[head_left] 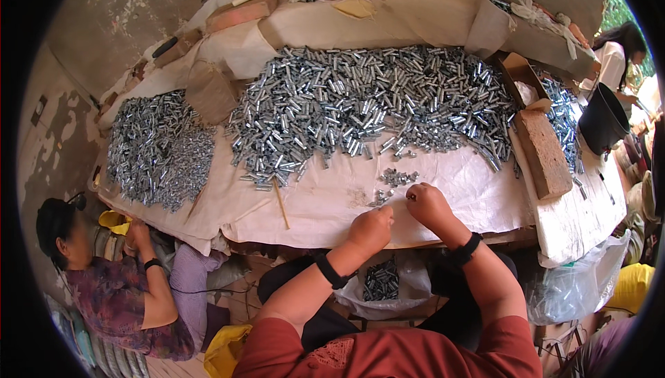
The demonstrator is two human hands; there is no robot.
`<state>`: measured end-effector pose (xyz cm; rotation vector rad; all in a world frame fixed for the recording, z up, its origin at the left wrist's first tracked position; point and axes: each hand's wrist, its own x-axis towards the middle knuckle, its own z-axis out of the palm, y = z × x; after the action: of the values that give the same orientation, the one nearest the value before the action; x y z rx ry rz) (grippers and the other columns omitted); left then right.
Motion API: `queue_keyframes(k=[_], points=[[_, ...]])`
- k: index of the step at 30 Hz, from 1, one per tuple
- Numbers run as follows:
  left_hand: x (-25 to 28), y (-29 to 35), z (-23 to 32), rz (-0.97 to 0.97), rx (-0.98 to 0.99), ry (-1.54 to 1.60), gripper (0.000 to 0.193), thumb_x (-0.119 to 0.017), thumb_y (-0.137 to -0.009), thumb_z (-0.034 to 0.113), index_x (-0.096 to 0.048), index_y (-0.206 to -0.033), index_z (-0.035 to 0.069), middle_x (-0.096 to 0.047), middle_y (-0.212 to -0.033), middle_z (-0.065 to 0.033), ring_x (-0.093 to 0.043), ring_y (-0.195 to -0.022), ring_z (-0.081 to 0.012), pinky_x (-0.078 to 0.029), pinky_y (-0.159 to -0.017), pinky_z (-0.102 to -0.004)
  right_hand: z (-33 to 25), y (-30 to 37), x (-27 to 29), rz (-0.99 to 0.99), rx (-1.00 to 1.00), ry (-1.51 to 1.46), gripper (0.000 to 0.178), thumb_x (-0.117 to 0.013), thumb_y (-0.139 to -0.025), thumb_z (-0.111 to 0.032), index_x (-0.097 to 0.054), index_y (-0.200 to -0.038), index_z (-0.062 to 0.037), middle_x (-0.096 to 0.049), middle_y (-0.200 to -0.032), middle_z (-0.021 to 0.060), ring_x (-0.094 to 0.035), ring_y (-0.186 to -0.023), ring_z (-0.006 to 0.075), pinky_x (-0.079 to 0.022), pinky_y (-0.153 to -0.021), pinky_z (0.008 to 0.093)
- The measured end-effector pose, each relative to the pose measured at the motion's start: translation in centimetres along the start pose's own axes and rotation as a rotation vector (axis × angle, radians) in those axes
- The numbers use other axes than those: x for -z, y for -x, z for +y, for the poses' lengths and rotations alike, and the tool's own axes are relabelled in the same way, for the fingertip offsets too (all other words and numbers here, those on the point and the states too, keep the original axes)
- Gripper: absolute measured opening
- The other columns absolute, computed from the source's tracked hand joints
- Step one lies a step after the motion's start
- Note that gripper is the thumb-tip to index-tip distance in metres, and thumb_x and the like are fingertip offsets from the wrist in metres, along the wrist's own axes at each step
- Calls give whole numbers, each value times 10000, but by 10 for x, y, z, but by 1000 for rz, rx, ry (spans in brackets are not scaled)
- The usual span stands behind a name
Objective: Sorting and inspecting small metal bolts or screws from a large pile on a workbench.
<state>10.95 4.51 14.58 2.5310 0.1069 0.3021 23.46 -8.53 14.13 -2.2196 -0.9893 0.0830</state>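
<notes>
Both hands are close together over the near edge of the cloth-covered table (457,205). My left hand (370,231) is closed, with its fingertips pinched. My right hand (428,205) curls into a pinch just beyond and to the right of it. Whatever the fingers hold is too small or hidden to make out. In front of them lies a small cluster of short silvery metal pieces (398,177). Behind that spreads a big heap of silvery metal cylinders (360,94). Between my knees, an open white plastic bag (415,289) holds darker metal cylinders (382,281).
A second heap of small metal parts (159,149) covers the table's left, where a co-worker (118,288) sits. A thin stick (281,203) lies on the cloth. At right are a brick (544,153), a cardboard box (525,80), a black bucket (603,120) and another person (613,56).
</notes>
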Motion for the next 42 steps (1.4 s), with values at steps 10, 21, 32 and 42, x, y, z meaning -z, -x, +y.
queue_keyframes(k=[10, 21, 32, 42], points=[[73, -75, -88, 240, 421, -117, 304, -690, -706, 138, -610, -966, 2, -635, -907, -224, -613, -867, -361, -489, -743, -415, -9, 5, 12, -282, -299, -448, 143, -581, -814, -85, -645, -869, 30, -580, -601, 48, -556, -491, 111, -446, -441, 259], [59, -85, -84, 266, 741, 497, 425, -607, -727, 11, -503, -1139, -17, -595, -714, -126, -614, -577, -233, -509, -505, -342, -11, 1, 11, -239, -488, -870, 107, -613, -833, -86, -604, -857, 18, -603, -669, 69, -579, -510, 143, -474, -466, 263], [43, -18, -6, -11, 688, 1434, 80, -591, -844, 65, -539, -881, 17, -587, -695, -96, -518, -439, -131, -403, -373, -247, -37, 11, 7, -318, -560, -1757, 115, -580, -881, -124, -552, -899, -14, -615, -744, 94, -577, -550, 157, -495, -493, 293], [38, -11, 4, 57, 624, 1491, 103, -597, -843, 67, -513, -871, 13, -582, -697, -109, -527, -439, -152, -422, -378, -259, -36, 13, 5, -290, -549, -1691, 104, -592, -873, -122, -558, -881, -24, -600, -713, 75, -550, -532, 136, -473, -463, 284]])
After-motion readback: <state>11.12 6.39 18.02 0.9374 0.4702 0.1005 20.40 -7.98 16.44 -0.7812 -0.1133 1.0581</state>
